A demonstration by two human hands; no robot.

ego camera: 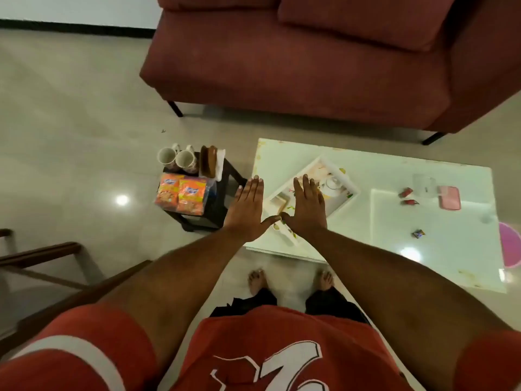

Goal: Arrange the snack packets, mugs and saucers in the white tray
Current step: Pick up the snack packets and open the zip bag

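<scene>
The head view looks down on a person in a red jersey with both arms stretched forward, palms down and fingers straight. The left hand [247,208] and the right hand [308,207] are flat and released, grasping nothing, and their thumb tips meet between them. The left hand hangs over the gap between the two tables; the right hand hangs over the near left part of the white tray [342,204]. That tray lies on the white table [423,249], turned at a slant, its long axis running from the near left corner toward the far right. It has a printed floral bottom, and what lies inside it is too unclear to name. To the left stands a small dark side table [225,176], which carries the task's things. Two white mugs [176,159] stand upright side by side at its far left edge, mouths facing up, handles pointing away from the person. Just to their right, brown saucers [209,165] lie in a tilted stack on a white cloth or paper. Two orange snack packets [181,197] lie flat at the near left edge, side by side and touching, long axes running toward and away from the person. On the right part of the white table lie a pink phone [450,197] and a few small wrapped sweets [407,196]. A maroon sofa [310,66] stands beyond the tables.
</scene>
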